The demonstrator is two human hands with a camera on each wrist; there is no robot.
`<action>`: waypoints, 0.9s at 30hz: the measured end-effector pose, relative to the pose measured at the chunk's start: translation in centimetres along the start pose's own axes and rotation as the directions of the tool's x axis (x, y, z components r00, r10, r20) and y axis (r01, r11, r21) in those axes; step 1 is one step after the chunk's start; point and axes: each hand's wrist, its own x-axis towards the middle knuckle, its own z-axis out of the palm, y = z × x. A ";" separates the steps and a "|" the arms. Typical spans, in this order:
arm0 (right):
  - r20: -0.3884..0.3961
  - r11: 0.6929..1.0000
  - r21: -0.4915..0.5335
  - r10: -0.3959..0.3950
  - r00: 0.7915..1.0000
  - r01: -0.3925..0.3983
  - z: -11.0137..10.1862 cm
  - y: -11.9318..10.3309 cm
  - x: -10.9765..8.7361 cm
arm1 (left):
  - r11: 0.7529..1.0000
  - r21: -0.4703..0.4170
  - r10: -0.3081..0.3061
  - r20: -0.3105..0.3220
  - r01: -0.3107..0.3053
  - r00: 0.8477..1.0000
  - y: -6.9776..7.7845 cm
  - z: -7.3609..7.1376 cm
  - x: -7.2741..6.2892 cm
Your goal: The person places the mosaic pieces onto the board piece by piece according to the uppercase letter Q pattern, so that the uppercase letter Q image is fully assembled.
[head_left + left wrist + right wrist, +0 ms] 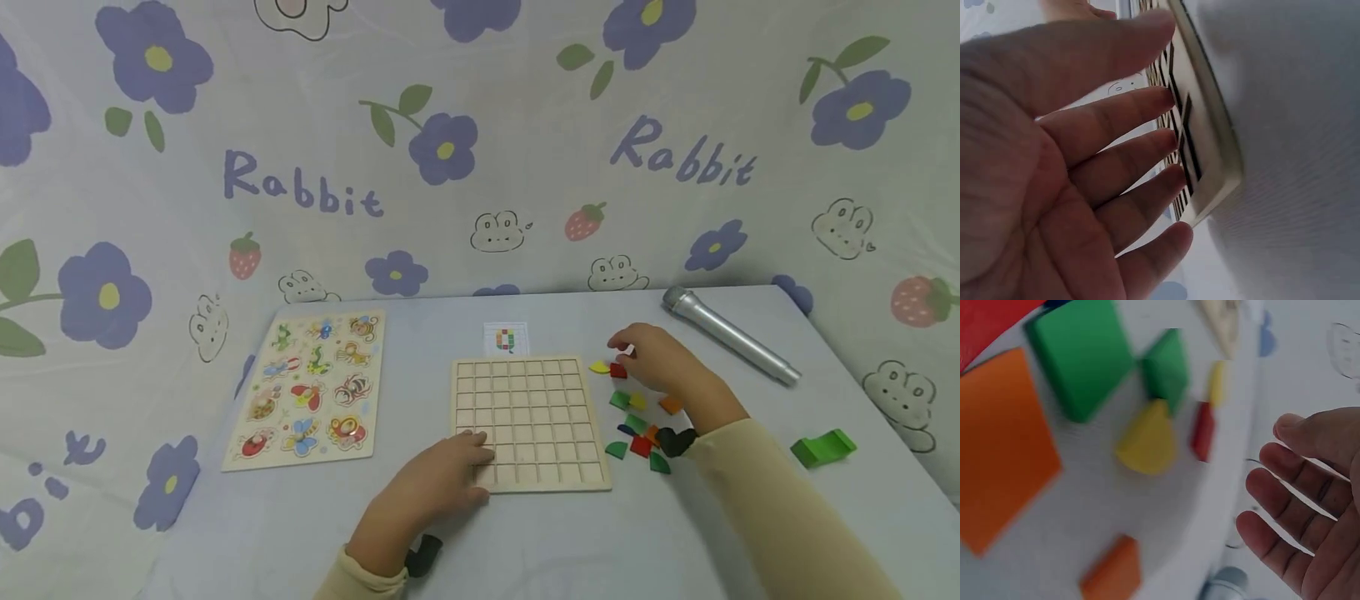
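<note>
My left hand (431,479) rests at the lower left corner of a wooden grid board (591,433), its fingers spread over the edge. In the left wrist view the fingertips lie right at the rim of that board (1219,144). Beyond the board's right side, my right hand (660,362) hovers with loosely bent fingers and nothing between them. Close to its fingertips lie a red piece (618,371) and a yellow piece (599,367). In the right wrist view, a green square piece (1085,356) and a yellow quarter-round piece (1147,440) lie apart from the fingers.
Several small coloured pieces (641,447) lie scattered under the right wrist. A pattern card (506,339) sits behind the grid board. On the left is an insect puzzle board (337,329). A silver microphone (735,335) and a green wavy block (823,448) lie at right.
</note>
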 end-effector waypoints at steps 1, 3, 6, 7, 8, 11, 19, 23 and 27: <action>0.021 1.000 0.002 0.005 1.000 -0.005 0.6 0.1 0.6 | 1.000 0.004 -0.001 -0.005 0.001 1.000 0.0 0.0 -0.1; 0.046 1.000 -0.001 0.011 0.999 -0.011 1.6 0.5 1.6 | 1.000 0.011 -0.001 -0.012 0.001 1.000 0.1 0.0 -0.1; 0.042 0.999 -0.014 0.032 0.999 -0.031 2.8 0.8 2.6 | 1.000 0.021 -0.005 -0.014 0.005 1.000 0.2 -0.1 -0.2; 0.036 0.999 -0.020 0.038 0.999 -0.037 3.1 0.9 2.8 | 1.000 0.024 -0.007 -0.015 0.007 1.000 0.2 -0.1 -0.2; 0.030 0.999 -0.026 0.041 0.999 -0.040 3.2 1.0 2.9 | 1.000 0.026 -0.011 -0.016 0.011 1.000 0.3 -0.2 -0.2; 0.017 0.999 -0.035 0.041 0.999 -0.041 3.4 0.8 3.2 | 0.999 0.030 -0.019 -0.026 0.020 0.999 0.5 -0.3 -0.3; 0.041 0.999 -0.026 0.045 0.998 -0.044 3.2 0.5 3.4 | 1.000 0.003 -0.025 -0.043 0.025 0.999 0.6 -0.4 -0.4; 0.059 0.998 0.008 0.057 0.997 -0.058 3.2 0.3 3.4 | 0.999 0.001 -0.032 -0.041 0.032 0.999 0.5 -0.3 -0.3; 0.059 0.999 0.022 0.045 0.997 -0.046 3.2 -0.1 3.3 | 0.999 -0.006 -0.037 -0.041 0.036 0.998 0.5 -0.3 -0.3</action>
